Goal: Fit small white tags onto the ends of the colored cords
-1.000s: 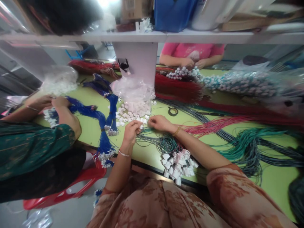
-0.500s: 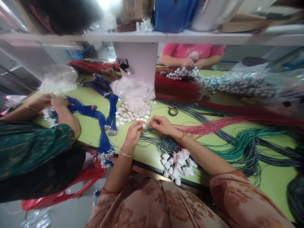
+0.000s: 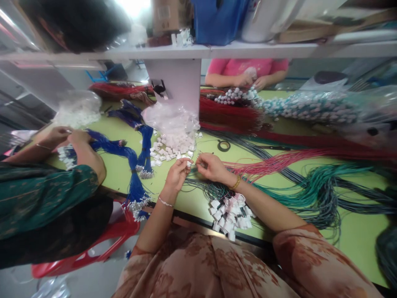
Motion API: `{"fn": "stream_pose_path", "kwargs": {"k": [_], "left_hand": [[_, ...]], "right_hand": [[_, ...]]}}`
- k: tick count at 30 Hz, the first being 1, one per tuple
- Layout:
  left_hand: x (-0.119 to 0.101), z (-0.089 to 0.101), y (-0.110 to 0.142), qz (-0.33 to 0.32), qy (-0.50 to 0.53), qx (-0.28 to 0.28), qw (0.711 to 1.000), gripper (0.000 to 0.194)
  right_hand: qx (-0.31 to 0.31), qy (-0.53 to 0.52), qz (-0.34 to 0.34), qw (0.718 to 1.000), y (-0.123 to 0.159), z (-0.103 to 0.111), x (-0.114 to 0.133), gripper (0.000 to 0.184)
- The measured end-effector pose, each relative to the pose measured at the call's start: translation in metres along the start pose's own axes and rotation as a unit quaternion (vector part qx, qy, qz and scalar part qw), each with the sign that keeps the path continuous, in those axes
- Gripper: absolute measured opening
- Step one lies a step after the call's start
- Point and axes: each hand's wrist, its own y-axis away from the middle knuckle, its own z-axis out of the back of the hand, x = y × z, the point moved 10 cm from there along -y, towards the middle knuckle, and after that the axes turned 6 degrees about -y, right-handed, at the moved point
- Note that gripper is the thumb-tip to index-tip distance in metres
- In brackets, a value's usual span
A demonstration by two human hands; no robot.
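Green worktop [image 3: 192, 205] lies below; left hand [image 3: 177, 174] pinches 1 white connector [image 3: 188, 164]; right hand [image 3: 211, 167], just right of it, seemingly pinches thin wires [image 3: 199, 153].

Left of centre, a bare lane of table [image 3: 157, 176] is running between the blue wires [image 3: 133, 179] and the left hand [image 3: 178, 173]; connectors [image 3: 169, 156] (a loose heap) are blocking its upper end.

Wire tips [image 3: 199, 153] (blurred), blue bin [image 3: 218, 25] cropped

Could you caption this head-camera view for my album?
Left hand pinching a white connector, right hand close by, near a pile of loose white connectors.
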Motion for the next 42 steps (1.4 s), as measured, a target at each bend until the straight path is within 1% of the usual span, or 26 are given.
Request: {"fn": "stream_pose_path", "kwargs": {"k": [5,9,11,15,16,17,19,21,22,23,24,25,28,30,32,34,36,37,39,42], "left_hand": [[-0.002,-0.001,0.002,-0.012,-0.014,-0.014,1.000,0.023],[0.002,-0.002,0.003,-0.013,-0.029,-0.030,0.999,0.027],[0.007,-0.001,0.001,-0.002,-0.022,-0.033,0.999,0.026],[0.016,-0.001,-0.002,0.022,-0.007,-0.034,0.999,0.024],[0.017,-0.001,-0.002,0.022,-0.009,-0.038,0.999,0.024],[0.017,0.000,-0.002,0.020,-0.013,-0.044,0.999,0.024],[0.016,0.001,-0.001,0.008,-0.021,-0.061,0.998,0.024],[0.013,0.001,0.001,-0.012,-0.031,-0.076,0.997,0.024],[0.011,0.001,0.001,-0.022,-0.041,-0.081,0.996,0.024],[0.010,0.001,0.001,-0.030,-0.053,-0.083,0.995,0.024],[0.009,0.001,0.001,-0.032,-0.062,-0.084,0.994,0.024],[0.010,0.001,0.000,-0.029,-0.065,-0.082,0.994,0.023],[0.015,0.000,-0.002,-0.008,-0.037,-0.069,0.997,0.023],[0.016,0.001,-0.002,-0.003,-0.023,-0.065,0.998,0.022],[0.015,0.001,-0.001,-0.011,-0.024,-0.071,0.997,0.023],[0.013,0.001,0.000,-0.026,-0.029,-0.080,0.996,0.024],[0.012,0.000,0.001,-0.044,-0.045,-0.085,0.994,0.024],[0.012,0.000,0.001,-0.049,-0.056,-0.086,0.994,0.024],[0.013,-0.001,0.002,-0.050,-0.070,-0.085,0.993,0.024],[0.014,0.000,0.001,-0.040,-0.055,-0.087,0.994,0.024]], "right_hand": [[0.011,0.069,0.039,0.997,0.001,-0.004,0.006,0.004],[0.012,0.063,0.033,0.997,0.003,-0.008,0.001,0.005],[0.009,0.059,0.029,0.998,0.004,-0.009,-0.001,0.006],[0.012,0.057,0.058,0.997,0.004,-0.008,0.003,0.009],[0.012,0.050,0.055,0.997,0.003,-0.008,0.002,0.010],[0.011,0.034,0.039,0.999,0.001,-0.007,-0.003,0.010],[0.017,-0.028,-0.025,0.999,-0.001,-0.010,-0.021,0.012],[0.031,-0.107,-0.099,0.989,0.000,-0.018,-0.042,0.017],[0.035,-0.136,-0.125,0.982,0.002,-0.021,-0.049,0.019],[0.034,-0.150,-0.137,0.979,0.003,-0.023,-0.052,0.020],[0.025,-0.148,-0.132,0.980,0.003,-0.022,-0.051,0.019],[0.012,-0.133,-0.112,0.985,0.003,-0.018,-0.046,0.018],[-0.027,-0.053,-0.018,0.998,0.002,-0.004,-0.021,0.010],[-0.032,-0.031,0.006,0.999,0.002,0.000,-0.014,0.008],[-0.014,-0.055,-0.015,0.998,0.001,-0.004,-0.020,0.010],[0.008,-0.105,-0.056,0.993,0.000,-0.011,-0.032,0.014],[0.012,-0.132,-0.088,0.987,0.000,-0.015,-0.041,0.017],[0.010,-0.130,-0.095,0.987,0.000,-0.015,-0.042,0.016],[0.009,-0.101,-0.083,0.991,-0.001,-0.013,-0.038,0.014],[0.028,-0.066,-0.055,0.996,-0.002,-0.010,-0.029,0.014]]}}
